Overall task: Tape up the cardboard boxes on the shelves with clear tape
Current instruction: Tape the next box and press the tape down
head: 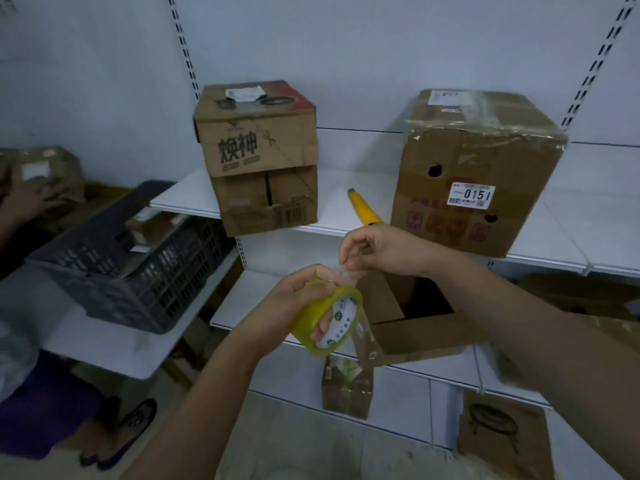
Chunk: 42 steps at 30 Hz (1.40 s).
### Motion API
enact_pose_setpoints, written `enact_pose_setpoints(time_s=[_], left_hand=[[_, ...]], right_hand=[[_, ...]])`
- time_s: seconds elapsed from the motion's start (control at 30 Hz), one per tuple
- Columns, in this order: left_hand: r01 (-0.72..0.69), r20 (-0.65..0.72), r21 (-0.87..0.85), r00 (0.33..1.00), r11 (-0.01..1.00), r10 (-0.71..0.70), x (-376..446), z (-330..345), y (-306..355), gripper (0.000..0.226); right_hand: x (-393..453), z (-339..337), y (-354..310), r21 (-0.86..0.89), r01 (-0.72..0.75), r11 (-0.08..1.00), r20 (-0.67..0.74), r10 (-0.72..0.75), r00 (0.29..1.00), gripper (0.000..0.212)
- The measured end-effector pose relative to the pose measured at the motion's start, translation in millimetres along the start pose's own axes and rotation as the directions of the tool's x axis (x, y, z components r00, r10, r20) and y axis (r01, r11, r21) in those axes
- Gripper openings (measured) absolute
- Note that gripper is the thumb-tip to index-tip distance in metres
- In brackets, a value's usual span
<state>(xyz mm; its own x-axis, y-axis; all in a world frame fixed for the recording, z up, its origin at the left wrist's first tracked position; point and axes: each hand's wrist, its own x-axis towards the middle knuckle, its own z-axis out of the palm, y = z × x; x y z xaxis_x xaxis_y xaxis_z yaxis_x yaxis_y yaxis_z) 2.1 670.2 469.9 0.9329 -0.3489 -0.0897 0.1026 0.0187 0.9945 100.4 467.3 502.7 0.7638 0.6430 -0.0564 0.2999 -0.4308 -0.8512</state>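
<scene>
Shelves: white metal shelf (346,150) boards on slotted uprights, against a pale wall.
Big box: a cardboard box (478,174) stands on the upper shelf toward its right, wrinkled clear tape across the top and front edge, a white "0151" label and two round holes on its face.
Stacked boxes: a printed box (256,133) sits on a smaller box (266,202) at the upper shelf's left end, overhanging the front edge.
Open box: on the lower shelf, an open box (415,327) with flaps up, at the front edge.
Crate: a dark plastic crate (138,265) left of the shelves, cardboard inside.
Knife: a yellow cutter (363,207) lies on the upper shelf between the boxes.
Tape: a roll of tape (329,317), yellowish clear with a white printed core, held in front of the lower shelf.
Left hand: the left hand (294,299) grips the roll, fingers through the core.
Right hand: the right hand (374,251) pinches the loose tape end just above the roll.
</scene>
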Motion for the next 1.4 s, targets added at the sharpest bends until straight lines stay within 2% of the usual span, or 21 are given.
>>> enact_pose_setpoints(time_s=[0.07,0.17,0.23,0.33,0.4,0.5,0.57,0.7,0.77,0.93,1.0,1.07,1.13,1.17,1.2,1.27,1.3,1.4], left_hand=[[0.024,-0.015,0.025,1.0,0.999,-0.024,0,-12,4,0.018],[0.107,-0.041,0.16,0.994,0.981,-0.102,4,-23,9,0.01],[0.116,-0.052,0.221,0.993,0.968,-0.107,9,-26,10,0.012],[0.118,-0.068,0.212,0.992,0.97,-0.106,19,-33,11,0.008],[0.128,-0.077,0.206,0.991,0.97,-0.114,24,-38,13,0.014],[0.111,-0.144,0.277,0.987,0.955,-0.072,30,-44,27,0.012],[0.078,-0.207,0.326,0.978,0.942,-0.009,34,-45,34,0.009],[-0.024,-0.298,0.299,0.947,0.954,0.117,40,-44,41,0.012],[-0.053,-0.342,0.31,0.926,0.949,0.163,40,-45,43,0.017],[-0.056,-0.433,0.427,0.864,0.903,0.258,37,-51,45,0.056],[-0.072,-0.456,0.444,0.84,0.893,0.295,37,-49,50,0.062],[-0.083,-0.463,0.451,0.829,0.889,0.313,40,-47,55,0.061],[-0.111,-0.459,0.435,0.826,0.894,0.326,45,-47,58,0.064],[-0.136,-0.45,0.417,0.828,0.899,0.335,48,-47,60,0.068],[-0.158,-0.442,0.397,0.83,0.904,0.34,50,-47,61,0.073],[-0.187,-0.43,0.359,0.837,0.914,0.34,52,-47,64,0.082],[-0.198,-0.428,0.342,0.837,0.919,0.34,53,-47,65,0.084],[-0.242,-0.456,0.223,0.83,0.944,0.32,62,-54,70,0.081]], right_hand=[[10,-8,-11,-0.054,0.012,0.998,-0.002,-0.012,1.0,0.007],[23,-22,-23,-0.087,-0.006,0.996,0.04,0.01,0.999,0.01],[31,-29,-30,-0.232,0.004,0.973,0.108,0.022,0.994,0.013],[46,-42,-42,-0.414,0.065,0.908,0.187,0.015,0.982,0.022],[57,-48,-47,-0.493,0.082,0.866,0.196,0.019,0.98,0.027],[73,-48,-56,-0.719,0.156,0.677,0.145,-0.073,0.987,0.021],[83,-48,-67,-0.797,0.191,0.573,0.136,-0.138,0.981,0.009],[98,-57,-89,-0.819,0.267,0.508,0.14,-0.273,0.952,0.011],[101,-60,-91,-0.783,0.323,0.531,0.14,-0.355,0.924,0.012],[105,-60,-79,-0.709,0.417,0.568,0.101,-0.504,0.858,0.007],[106,-60,-80,-0.715,0.432,0.549,0.067,-0.561,0.825,0.005],[107,-61,-86,-0.735,0.418,0.535,0.026,-0.593,0.805,0.016],[107,-62,-99,-0.728,0.371,0.576,-0.024,-0.562,0.827,0.038],[108,-63,-106,-0.737,0.344,0.582,-0.04,-0.546,0.837,0.039],[111,-64,-112,-0.78,0.315,0.54,-0.036,-0.542,0.84,0.033],[115,-67,-125,-0.882,0.261,0.391,-0.006,-0.564,0.826,0.019],[117,-67,-131,-0.903,0.252,0.349,0.004,-0.578,0.816,0.017],[126,-67,-147,-0.889,0.277,0.365,0.016,-0.58,0.815,0.017]])
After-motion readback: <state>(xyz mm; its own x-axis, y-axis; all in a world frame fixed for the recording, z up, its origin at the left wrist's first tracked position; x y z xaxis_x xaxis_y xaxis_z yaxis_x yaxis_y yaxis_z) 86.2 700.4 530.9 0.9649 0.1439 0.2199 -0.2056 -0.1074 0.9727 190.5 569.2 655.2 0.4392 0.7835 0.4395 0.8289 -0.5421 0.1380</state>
